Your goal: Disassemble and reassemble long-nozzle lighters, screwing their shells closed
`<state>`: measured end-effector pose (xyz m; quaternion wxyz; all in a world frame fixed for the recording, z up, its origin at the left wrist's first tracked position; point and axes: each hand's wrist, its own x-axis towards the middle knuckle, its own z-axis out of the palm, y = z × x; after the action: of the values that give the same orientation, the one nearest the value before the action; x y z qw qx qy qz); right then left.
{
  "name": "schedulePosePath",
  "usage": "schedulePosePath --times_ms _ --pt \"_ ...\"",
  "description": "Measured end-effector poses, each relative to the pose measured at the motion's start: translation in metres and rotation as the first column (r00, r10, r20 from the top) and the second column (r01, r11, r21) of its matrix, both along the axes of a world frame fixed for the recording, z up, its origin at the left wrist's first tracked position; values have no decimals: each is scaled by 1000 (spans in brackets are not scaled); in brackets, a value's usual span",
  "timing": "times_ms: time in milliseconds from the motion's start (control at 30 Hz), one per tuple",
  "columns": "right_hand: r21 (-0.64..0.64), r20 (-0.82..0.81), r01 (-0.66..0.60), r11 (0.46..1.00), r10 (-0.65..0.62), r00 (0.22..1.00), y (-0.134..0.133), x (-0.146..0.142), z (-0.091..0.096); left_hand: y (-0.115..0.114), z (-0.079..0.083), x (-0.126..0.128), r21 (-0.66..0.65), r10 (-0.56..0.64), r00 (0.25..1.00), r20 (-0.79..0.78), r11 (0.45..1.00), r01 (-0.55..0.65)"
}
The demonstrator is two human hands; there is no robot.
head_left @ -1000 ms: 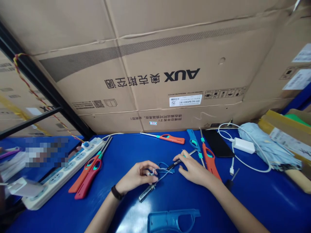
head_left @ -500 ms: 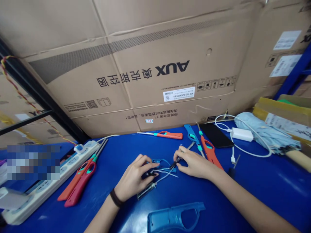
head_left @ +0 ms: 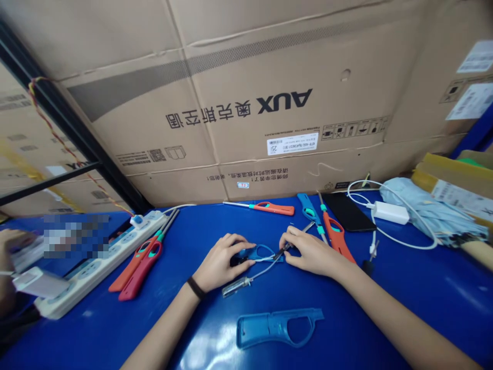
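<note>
On the blue table [head_left: 404, 298] my left hand [head_left: 221, 261] presses down on a blue lighter handle half [head_left: 259, 253] with thin white wires trailing from it. My right hand [head_left: 311, 253] pinches the black and metal lighter tube [head_left: 292, 242] where it meets that handle. A clear-handled screwdriver [head_left: 241, 285] lies just under my left hand. A second blue handle shell [head_left: 278, 327] lies separate, nearer to me.
Orange and red stick lighters [head_left: 140, 262] lie beside a white power strip [head_left: 100, 264] at left. More lighters [head_left: 274, 208] [head_left: 335, 235], a black phone [head_left: 348, 211], a white charger with cable [head_left: 391, 212] and a folded umbrella [head_left: 431, 216] sit at the back. Large cardboard boxes [head_left: 246, 103] wall the rear. Another person's hand [head_left: 11, 241] shows at far left.
My hands have stayed on the blue handle and tube, shifting slightly. The loose white wires now lie closer in against the handle. The camera view has swung a little.
</note>
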<state>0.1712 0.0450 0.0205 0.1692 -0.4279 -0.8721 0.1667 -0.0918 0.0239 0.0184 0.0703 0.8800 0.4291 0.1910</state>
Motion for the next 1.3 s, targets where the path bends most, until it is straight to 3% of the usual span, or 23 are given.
schedulePosePath --times_ms 133,300,467,767,1133,1300 --pt "19 -13 -41 999 42 999 6 2 -3 3 1 3 60 -47 999 15 997 46" --pt "12 24 -113 993 113 993 13 6 -6 2 -7 9 37 1 999 50 999 -3" --pt "69 56 -93 993 90 994 21 6 -9 -2 -12 6 48 63 997 55 997 -65" --pt "50 75 -118 992 114 991 18 1 -7 -11 -1 1 109 48 998 46 993 -53" --pt "-35 75 -60 998 62 995 4 3 4 -17 3 3 60 5 999 49 998 -8" --pt "-55 57 -25 998 28 998 1 4 2 -24 11 7 61 78 992 -96 996 -72"
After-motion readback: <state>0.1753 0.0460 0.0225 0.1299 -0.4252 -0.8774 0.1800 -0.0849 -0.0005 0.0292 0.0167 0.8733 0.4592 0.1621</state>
